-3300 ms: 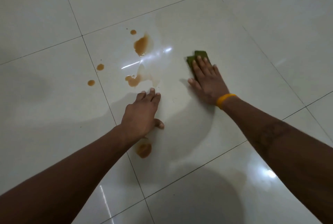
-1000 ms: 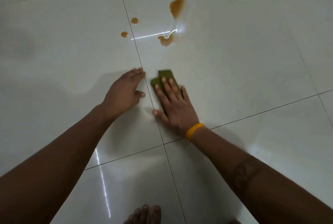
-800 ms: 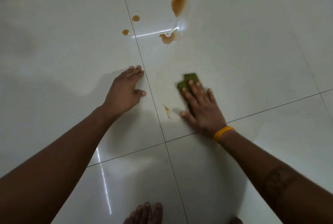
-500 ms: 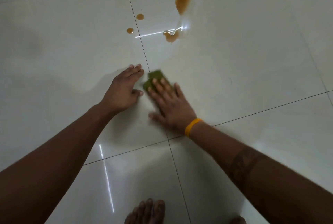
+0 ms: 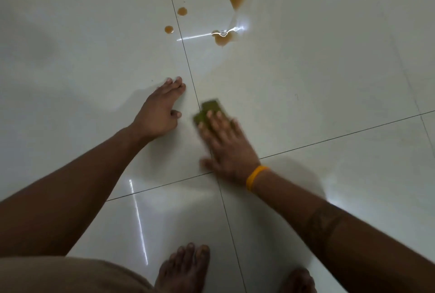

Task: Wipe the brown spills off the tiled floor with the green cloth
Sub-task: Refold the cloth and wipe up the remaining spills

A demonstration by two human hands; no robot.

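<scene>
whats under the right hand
The green cloth, pressed flat on the floor by the right hand. Only its far end shows; whether any spill lies beneath is hidden.

floor: glossy pale tiles | thin dark grout lines | light glare streaks

arms: bare, no sleeves | right wrist: yellow-orange band | right forearm: dark patterned tattoo band | feet: bare, no shoes | lower left: tan-brown garment over the leg
</scene>
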